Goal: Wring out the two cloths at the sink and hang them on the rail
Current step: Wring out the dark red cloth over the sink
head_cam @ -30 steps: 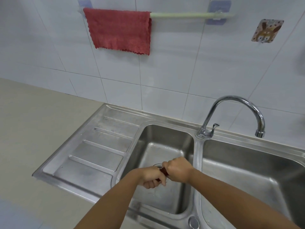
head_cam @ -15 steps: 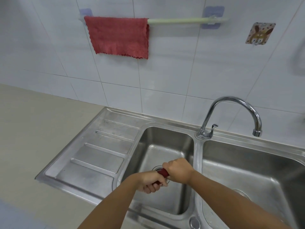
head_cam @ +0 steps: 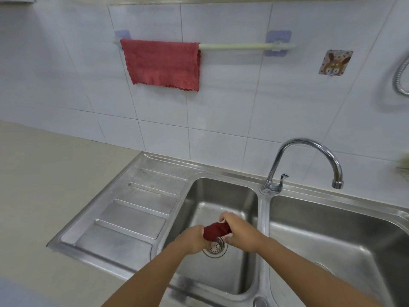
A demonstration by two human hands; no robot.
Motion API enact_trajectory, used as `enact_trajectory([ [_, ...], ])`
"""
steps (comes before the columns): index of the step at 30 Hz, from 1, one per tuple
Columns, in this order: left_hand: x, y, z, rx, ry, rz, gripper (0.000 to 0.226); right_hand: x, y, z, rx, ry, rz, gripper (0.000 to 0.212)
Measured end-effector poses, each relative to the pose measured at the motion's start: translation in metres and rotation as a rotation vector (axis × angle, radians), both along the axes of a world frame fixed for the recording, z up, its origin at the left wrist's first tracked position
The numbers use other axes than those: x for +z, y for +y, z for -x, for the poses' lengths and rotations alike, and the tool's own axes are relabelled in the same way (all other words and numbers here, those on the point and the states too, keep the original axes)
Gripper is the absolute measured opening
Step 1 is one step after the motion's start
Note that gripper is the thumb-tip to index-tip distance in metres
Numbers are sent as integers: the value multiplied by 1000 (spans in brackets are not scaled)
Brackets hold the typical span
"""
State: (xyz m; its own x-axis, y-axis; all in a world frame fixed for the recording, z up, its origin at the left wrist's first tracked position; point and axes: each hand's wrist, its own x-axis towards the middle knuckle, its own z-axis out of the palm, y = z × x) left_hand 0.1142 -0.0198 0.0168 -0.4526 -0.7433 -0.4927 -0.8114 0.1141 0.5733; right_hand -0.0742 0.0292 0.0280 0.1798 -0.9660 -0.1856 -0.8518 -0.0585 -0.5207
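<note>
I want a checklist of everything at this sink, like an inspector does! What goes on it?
Surface: steel double sink with a ribbed drainboard, set in a beige counter.
Job's things: twisted dark red cloth over the left basin's drain strainer; red cloth draped over the left part of the rail.
Clutter: nothing seen.
Grips: left hand and right hand each grip an end of the twisted cloth.
Cables: metal hose on the wall, far right.
Surroundings: white wall tiles, tap, rabbit hook.

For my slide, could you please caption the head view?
Both hands, left and right, wring a dark red cloth over the left sink basin.
</note>
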Motion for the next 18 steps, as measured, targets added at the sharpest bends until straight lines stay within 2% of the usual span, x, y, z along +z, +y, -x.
enact_trajectory([
  [4, -7, 3, -11, 15, -3, 52, 41, 6, 10, 9, -250, -417, -150, 24],
  [6, -8, 9, -12, 29, 6, 64, 51, 9, 12, 8, -324, -550, -167, 15],
  [9, -5, 20, -6, 54, 3, 283, 67, 16, 11, 2, -361, -618, -123, 10],
  [11, 0, 25, -1, 86, 121, 384, 64, 21, 8, -2, -377, -611, -74, 13],
  [15, 11, 31, 9, 121, 329, 344, 35, 27, 5, -7, -361, -600, -45, 20],
  [18, 17, 34, 12, 171, 403, 364, 31, 36, 4, -9, -386, -622, -66, 23],
])
